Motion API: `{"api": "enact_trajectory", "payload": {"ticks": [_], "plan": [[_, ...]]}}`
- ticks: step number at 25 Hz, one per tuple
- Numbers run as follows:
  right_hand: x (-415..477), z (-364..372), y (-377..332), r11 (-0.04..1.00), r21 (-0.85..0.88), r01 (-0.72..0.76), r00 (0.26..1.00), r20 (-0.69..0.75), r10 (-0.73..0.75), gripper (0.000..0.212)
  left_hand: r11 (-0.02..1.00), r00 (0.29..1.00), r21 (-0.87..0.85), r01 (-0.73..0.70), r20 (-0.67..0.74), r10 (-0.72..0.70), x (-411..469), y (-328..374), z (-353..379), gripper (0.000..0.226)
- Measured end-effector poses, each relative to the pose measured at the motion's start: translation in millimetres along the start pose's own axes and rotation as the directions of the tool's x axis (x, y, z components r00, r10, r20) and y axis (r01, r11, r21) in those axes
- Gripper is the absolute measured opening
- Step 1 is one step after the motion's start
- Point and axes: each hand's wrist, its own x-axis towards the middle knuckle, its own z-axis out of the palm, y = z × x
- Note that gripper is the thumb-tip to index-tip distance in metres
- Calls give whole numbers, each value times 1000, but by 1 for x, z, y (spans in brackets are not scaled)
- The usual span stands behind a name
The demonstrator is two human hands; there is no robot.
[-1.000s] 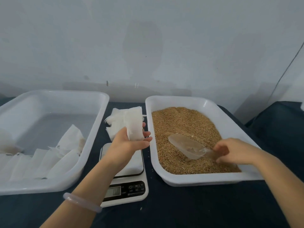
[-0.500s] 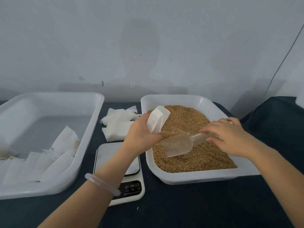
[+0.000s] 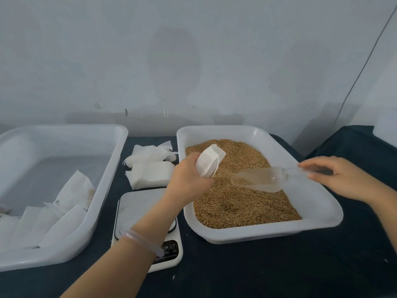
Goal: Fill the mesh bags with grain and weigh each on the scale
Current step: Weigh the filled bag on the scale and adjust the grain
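My left hand (image 3: 189,181) grips a white mesh bag (image 3: 209,161) and holds it over the left part of the grain tray (image 3: 268,230), its mouth tilted up to the right. My right hand (image 3: 335,177) holds the handle of a clear plastic scoop (image 3: 257,179) with a little grain in its bowl, hovering just above the brown grain (image 3: 240,203), to the right of the bag. The white scale (image 3: 141,203) sits between the trays, partly hidden under my left forearm.
A large white tray (image 3: 64,252) at the left holds several white bags leaning along its front. A pile of flat mesh bags (image 3: 150,166) lies behind the scale. A dark cloth (image 3: 279,269) covers the table; the wall stands close behind.
My left hand carried the bag from above the scale to over the grain tray. My right hand lifted the scoop out of the grain and turned it toward the bag.
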Motion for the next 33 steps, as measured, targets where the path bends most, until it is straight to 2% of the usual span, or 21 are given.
{"api": "enact_trajectory", "payload": {"ticks": [4,8,12,16,33], "plan": [[-3,-36,-11,993,107,50,989,-146,-34,35,1000,1000,14,-2,12,1,2,1,13,36],[3,-67,-37,989,52,137,966,-227,-122,37,1000,1000,29,-11,-13,11,2,0,19,35],[11,-75,-68,963,-151,222,954,-170,-247,35,998,999,63,-30,-22,32,2,1,22,32],[16,-73,-80,926,-292,238,946,-147,-289,31,999,999,28,-31,-19,32,1,1,22,31],[18,-70,-78,917,-302,261,939,-142,-314,34,999,999,-36,-14,-36,13,-2,1,22,28]]}}
